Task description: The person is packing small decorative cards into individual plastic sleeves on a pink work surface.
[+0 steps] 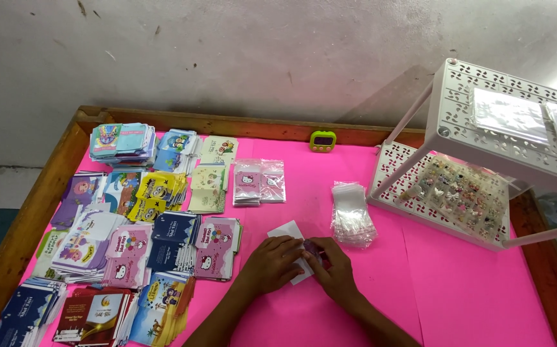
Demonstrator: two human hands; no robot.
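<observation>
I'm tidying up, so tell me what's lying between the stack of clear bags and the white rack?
Nothing: the head view shows only bare pink table cover between the clear bags and the white rack.

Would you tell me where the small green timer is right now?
In the head view, the green timer sits at the table's far edge, against the wooden rim, left of the white rack.

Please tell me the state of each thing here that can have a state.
left hand: pressing on the white card
right hand: fingers pinching a small item
white card: flat, partly covered
clear bags: piled loosely
card stacks: sorted in piles
white rack: upright, small trinkets on its lower shelf
</observation>
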